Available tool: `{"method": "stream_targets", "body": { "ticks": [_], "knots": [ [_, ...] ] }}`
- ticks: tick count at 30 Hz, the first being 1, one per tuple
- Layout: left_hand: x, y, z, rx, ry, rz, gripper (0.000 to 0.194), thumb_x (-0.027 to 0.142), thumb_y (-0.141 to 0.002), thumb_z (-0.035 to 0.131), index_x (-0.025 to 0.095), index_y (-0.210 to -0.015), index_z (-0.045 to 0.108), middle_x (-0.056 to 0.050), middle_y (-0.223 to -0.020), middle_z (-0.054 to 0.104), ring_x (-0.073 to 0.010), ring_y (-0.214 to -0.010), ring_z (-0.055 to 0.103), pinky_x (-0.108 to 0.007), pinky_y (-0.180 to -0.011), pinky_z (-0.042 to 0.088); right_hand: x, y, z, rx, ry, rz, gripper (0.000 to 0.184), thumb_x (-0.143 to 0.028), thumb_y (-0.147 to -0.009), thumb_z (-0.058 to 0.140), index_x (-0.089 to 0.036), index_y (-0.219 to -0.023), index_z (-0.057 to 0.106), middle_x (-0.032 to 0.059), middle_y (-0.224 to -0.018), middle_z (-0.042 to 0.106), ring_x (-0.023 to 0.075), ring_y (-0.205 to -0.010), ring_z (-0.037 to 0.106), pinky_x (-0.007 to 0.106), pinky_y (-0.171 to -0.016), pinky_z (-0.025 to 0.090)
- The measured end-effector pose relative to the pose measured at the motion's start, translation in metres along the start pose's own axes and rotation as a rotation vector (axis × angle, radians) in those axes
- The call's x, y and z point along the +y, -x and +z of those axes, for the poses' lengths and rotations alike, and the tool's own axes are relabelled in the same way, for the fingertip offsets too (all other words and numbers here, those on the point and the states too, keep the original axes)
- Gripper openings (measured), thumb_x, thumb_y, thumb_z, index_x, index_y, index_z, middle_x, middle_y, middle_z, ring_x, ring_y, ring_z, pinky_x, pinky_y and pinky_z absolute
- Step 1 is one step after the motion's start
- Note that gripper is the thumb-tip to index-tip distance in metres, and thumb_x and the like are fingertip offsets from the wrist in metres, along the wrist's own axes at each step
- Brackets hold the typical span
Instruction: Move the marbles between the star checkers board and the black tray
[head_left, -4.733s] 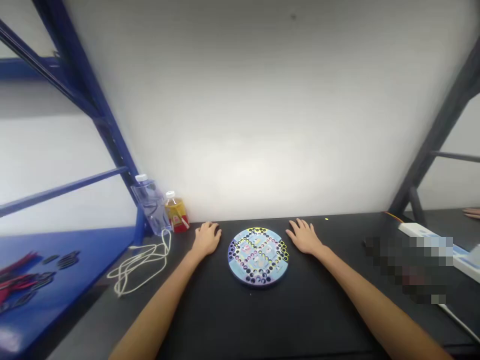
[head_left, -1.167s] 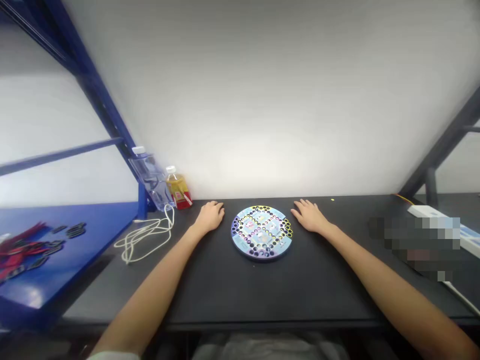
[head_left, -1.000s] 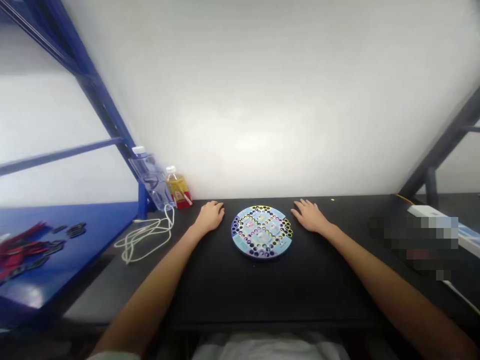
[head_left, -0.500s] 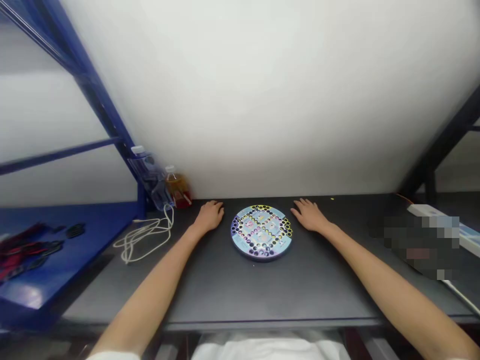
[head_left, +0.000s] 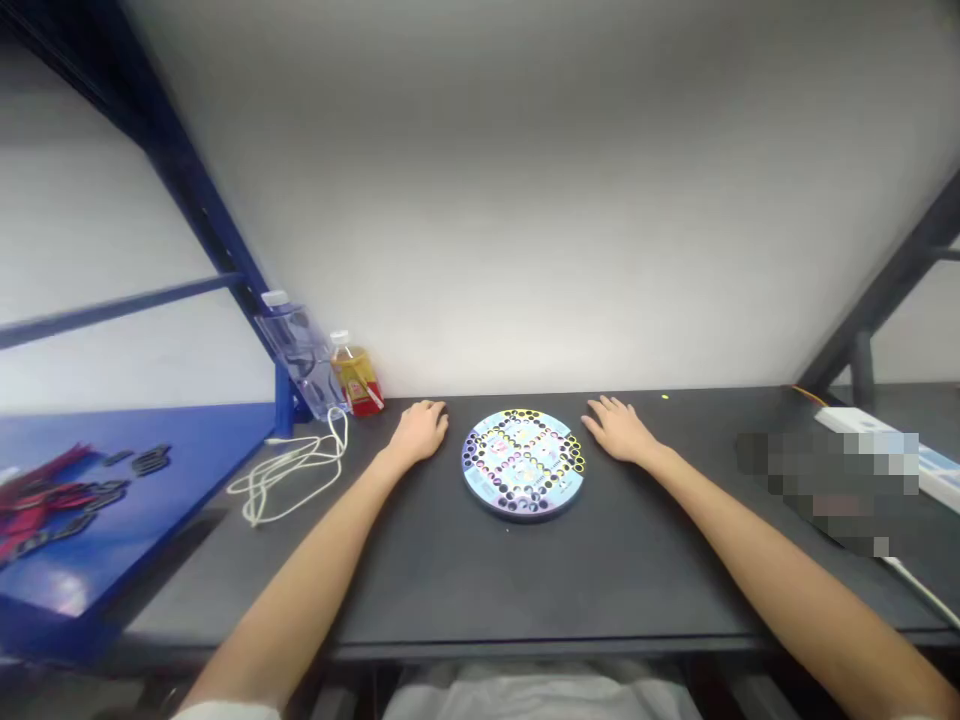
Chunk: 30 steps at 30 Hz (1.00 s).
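A round, light-blue game board (head_left: 523, 465) with rings of dark holes and purple and yellow edges lies flat on the dark tabletop (head_left: 517, 585). To its left my left hand (head_left: 418, 430) rests palm down, fingers stretched out and holding nothing. On the board's other side my right hand (head_left: 619, 430) lies flat on the table with its fingers spread. Neither hand touches the board.
At the left lie a coiled white cable (head_left: 292, 465), a clear bottle (head_left: 304, 355) and a bottle with yellow-red label (head_left: 358, 375). Red straps (head_left: 49, 500) lie on a blue surface. A white power strip (head_left: 930, 470) and a pixelated dark object (head_left: 832, 495) are at right.
Both hands and the board stay where they were. Only the brightness differs, with the upper wall darker now.
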<state>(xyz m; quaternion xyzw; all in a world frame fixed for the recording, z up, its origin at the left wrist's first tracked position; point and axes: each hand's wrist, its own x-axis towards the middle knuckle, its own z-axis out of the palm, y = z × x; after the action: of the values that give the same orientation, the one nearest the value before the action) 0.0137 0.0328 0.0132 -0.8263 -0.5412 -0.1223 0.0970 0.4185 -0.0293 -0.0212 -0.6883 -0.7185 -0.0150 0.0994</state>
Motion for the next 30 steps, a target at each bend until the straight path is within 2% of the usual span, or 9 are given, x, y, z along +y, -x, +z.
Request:
{"method": "stream_targets", "body": {
  "ticks": [4, 7, 9, 10, 12, 14, 17, 20, 30],
  "knots": [
    [0.0, 0.0, 0.001, -0.005, 0.004, -0.02, 0.043, 0.036, -0.095, 0.038, 0.015, -0.129, 0.053, -0.015, -0.121, 0.06, -0.0268, -0.111, 0.056, -0.039, -0.096, 0.041, -0.004, 0.003, -0.007, 0.02, 0.004, 0.0, 0.058, -0.049, -0.097, 0.029, -0.014, -0.141, 0.044, 0.0177, -0.147, 0.04, 0.0348, -0.136, 0.033, 0.054, -0.108, 0.025],
    [0.0, 0.0, 0.001, -0.003, 0.007, -0.025, 0.044, 0.037, -0.095, 0.038, 0.014, -0.131, 0.051, -0.015, -0.123, 0.06, -0.0276, -0.112, 0.055, -0.039, -0.097, 0.041, -0.019, 0.012, -0.026, 0.123, -0.029, -0.096, 0.047, -0.038, -0.098, 0.032, -0.014, -0.128, 0.058, 0.0146, -0.139, 0.051, 0.0302, -0.133, 0.038, 0.05, -0.112, 0.021],
    [-0.001, -0.001, 0.001, -0.001, 0.008, -0.018, 0.045, 0.037, -0.095, 0.038, 0.014, -0.131, 0.051, -0.015, -0.123, 0.06, -0.0276, -0.112, 0.055, -0.039, -0.097, 0.041, -0.036, 0.024, -0.045, 0.238, -0.124, -0.188, 0.045, -0.032, -0.098, 0.029, -0.015, -0.119, 0.064, 0.0128, -0.13, 0.059, 0.0266, -0.128, 0.045, 0.046, -0.114, 0.021],
    [-0.001, -0.001, 0.001, -0.001, 0.006, -0.017, 0.044, 0.037, -0.095, 0.038, 0.014, -0.131, 0.051, -0.015, -0.123, 0.06, -0.0276, -0.112, 0.055, -0.04, -0.096, 0.041, -0.046, 0.032, -0.055, 0.261, -0.191, -0.242, 0.044, -0.034, -0.098, 0.03, -0.016, -0.119, 0.064, 0.0122, -0.126, 0.062, 0.0263, -0.124, 0.048, 0.045, -0.112, 0.026],
    [0.0, -0.001, 0.001, -0.005, 0.0, -0.025, 0.044, 0.036, -0.095, 0.038, 0.015, -0.131, 0.051, -0.015, -0.123, 0.06, -0.0276, -0.111, 0.056, -0.04, -0.096, 0.041, -0.069, 0.051, -0.07, 0.219, -0.309, -0.417, 0.042, -0.039, -0.097, 0.036, -0.019, -0.124, 0.062, 0.0101, -0.124, 0.063, 0.026, -0.12, 0.051, 0.045, -0.107, 0.035],
    [0.0, 0.0, 0.001, -0.006, 0.0, -0.034, 0.043, 0.037, -0.095, 0.038, 0.016, -0.131, 0.051, -0.015, -0.123, 0.06, -0.0277, -0.111, 0.056, -0.04, -0.095, 0.041, -0.092, 0.071, -0.076, 0.12, -0.329, -0.634, 0.05, -0.049, -0.093, 0.045, -0.02, -0.131, 0.056, 0.0098, -0.135, 0.056, 0.0268, -0.127, 0.046, 0.045, -0.108, 0.035],
    [0.0, 0.0, 0.001, -0.003, 0.006, -0.032, 0.042, 0.037, -0.095, 0.038, 0.016, -0.129, 0.052, -0.014, -0.122, 0.06, -0.0274, -0.111, 0.056, -0.04, -0.096, 0.041, -0.12, 0.095, -0.07, 0.043, -0.265, -0.774, 0.068, -0.06, -0.086, 0.051, -0.018, -0.14, 0.048, 0.0135, -0.145, 0.046, 0.0318, -0.134, 0.037, 0.05, -0.112, 0.029],
    [0.0, 0.0, 0.001, -0.002, 0.01, -0.022, 0.042, 0.036, -0.095, 0.038, 0.016, -0.129, 0.052, -0.014, -0.121, 0.061, -0.0269, -0.112, 0.055, -0.039, -0.097, 0.041, -0.136, 0.103, -0.059, 0.043, -0.209, -0.795, 0.068, -0.056, -0.091, 0.046, -0.012, -0.143, 0.042, 0.018, -0.146, 0.042, 0.0331, -0.138, 0.031, 0.053, -0.114, 0.023],
    [-0.002, 0.0, 0.003, 0.009, 0.007, -0.014, 0.04, 0.035, -0.095, 0.038, 0.016, -0.126, 0.055, -0.014, -0.119, 0.061, -0.0258, -0.111, 0.056, -0.039, -0.098, 0.041, -0.145, 0.103, -0.055, 0.084, -0.257, -0.855, 0.065, -0.053, -0.091, 0.049, -0.013, -0.142, 0.044, 0.0181, -0.145, 0.044, 0.0319, -0.138, 0.032, 0.053, -0.114, 0.025]
  ]
}}
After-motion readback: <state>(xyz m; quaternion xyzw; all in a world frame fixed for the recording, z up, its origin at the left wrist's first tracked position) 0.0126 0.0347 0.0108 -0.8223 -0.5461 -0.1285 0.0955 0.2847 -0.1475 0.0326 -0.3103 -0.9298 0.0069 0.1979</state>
